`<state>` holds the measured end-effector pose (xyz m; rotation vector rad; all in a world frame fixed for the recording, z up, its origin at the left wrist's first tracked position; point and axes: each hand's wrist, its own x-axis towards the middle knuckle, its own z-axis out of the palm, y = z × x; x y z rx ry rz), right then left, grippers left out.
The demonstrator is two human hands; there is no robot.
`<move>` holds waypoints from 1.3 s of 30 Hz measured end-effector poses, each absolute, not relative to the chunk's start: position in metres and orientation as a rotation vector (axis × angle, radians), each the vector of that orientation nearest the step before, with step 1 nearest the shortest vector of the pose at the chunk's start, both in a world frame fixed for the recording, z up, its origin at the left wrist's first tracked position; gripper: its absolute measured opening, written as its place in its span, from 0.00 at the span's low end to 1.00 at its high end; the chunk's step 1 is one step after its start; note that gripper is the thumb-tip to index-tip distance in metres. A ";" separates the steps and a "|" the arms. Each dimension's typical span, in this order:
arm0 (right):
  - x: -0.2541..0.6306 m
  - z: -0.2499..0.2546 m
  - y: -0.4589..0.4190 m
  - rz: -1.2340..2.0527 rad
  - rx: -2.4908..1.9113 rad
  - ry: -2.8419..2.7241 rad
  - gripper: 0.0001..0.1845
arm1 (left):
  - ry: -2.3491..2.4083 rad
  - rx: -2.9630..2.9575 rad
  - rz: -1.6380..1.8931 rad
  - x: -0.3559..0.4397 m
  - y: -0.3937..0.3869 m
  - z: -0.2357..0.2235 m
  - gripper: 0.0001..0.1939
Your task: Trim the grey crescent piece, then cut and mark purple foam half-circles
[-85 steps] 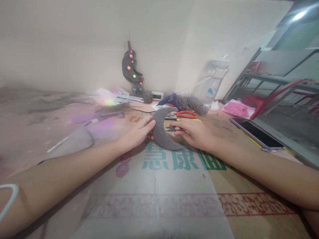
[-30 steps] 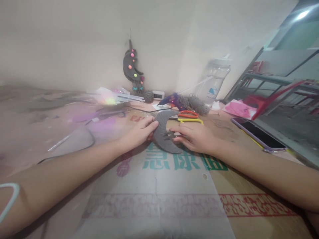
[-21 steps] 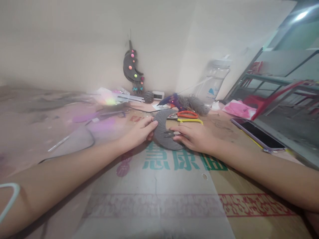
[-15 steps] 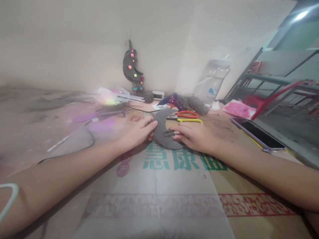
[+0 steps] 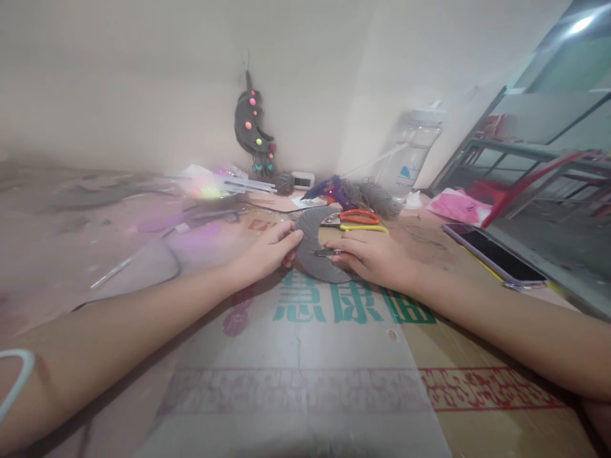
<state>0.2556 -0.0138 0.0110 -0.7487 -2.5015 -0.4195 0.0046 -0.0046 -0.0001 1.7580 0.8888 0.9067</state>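
Note:
A crescent [image 5: 309, 245] wrapped in grey yarn lies over the printed cardboard in front of me. My left hand [image 5: 274, 249] is closed on its outer left edge, thumb on top. From the right, my right hand [image 5: 367, 256] grips thin, pointed metal tweezers [image 5: 328, 252], whose tips reach over the inner curve of the crescent. Most of the tweezers is hidden by the fingers. Just behind lie scissors [image 5: 359, 218] with one red and one yellow handle. A blue glue gun [image 5: 329, 189] with a lit red dot rests farther back, beside grey yarn [image 5: 370, 196].
Cardboard [image 5: 482, 356] covers the work surface. A decorated dark crescent [image 5: 248, 124] with coloured balls hangs against the wall. Behind stand a water bottle [image 5: 413, 152] and a small white digital clock [image 5: 303, 180]. A phone [image 5: 496, 254] lies at right, glue sticks [image 5: 248, 186] back left.
The tweezers' tips have shifted slightly up against the inner curve of the crescent. Both hands keep nearly the same place, and the whole view has moved a little.

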 end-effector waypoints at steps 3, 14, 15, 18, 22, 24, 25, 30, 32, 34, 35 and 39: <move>0.256 0.010 -0.013 -0.415 -0.760 -2.497 0.15 | 0.891 1.774 0.902 0.005 -0.005 0.000 0.15; 0.260 0.011 -0.013 -0.153 -0.892 -2.335 0.16 | 0.795 1.655 0.924 0.004 -0.002 -0.005 0.16; 0.261 0.010 -0.011 -0.120 -0.918 -2.286 0.16 | 0.774 1.635 0.929 0.003 -0.002 -0.005 0.16; 0.261 0.006 -0.007 -0.035 -0.985 -2.190 0.15 | 0.748 1.633 0.918 0.002 -0.002 -0.003 0.16; 0.260 0.005 -0.006 -0.012 -0.991 -2.194 0.14 | 0.793 1.698 0.868 0.002 -0.004 0.003 0.18; 0.260 0.006 -0.007 -0.026 -0.975 -2.221 0.13 | 0.795 1.714 0.874 0.003 -0.005 0.005 0.18; 0.260 0.006 -0.008 -0.035 -0.969 -2.237 0.14 | 0.798 1.713 0.887 0.003 -0.005 0.005 0.18; 0.260 0.009 -0.011 -0.076 -0.943 -2.304 0.14 | 0.855 1.647 0.903 0.005 -0.005 0.001 0.22; 0.260 0.010 -0.011 -0.072 -0.938 -2.312 0.13 | 0.882 1.660 0.903 0.005 -0.005 0.000 0.24; 0.259 0.011 -0.012 -0.060 -0.943 -2.312 0.13 | 0.933 1.699 0.918 0.006 -0.007 0.000 0.25; 0.259 0.011 -0.012 -0.053 -0.945 -2.311 0.13 | 0.958 1.723 0.926 0.007 -0.008 0.000 0.26; 0.258 0.011 -0.012 -0.038 -0.919 -2.306 0.13 | 1.011 1.892 0.989 0.007 -0.011 0.001 0.20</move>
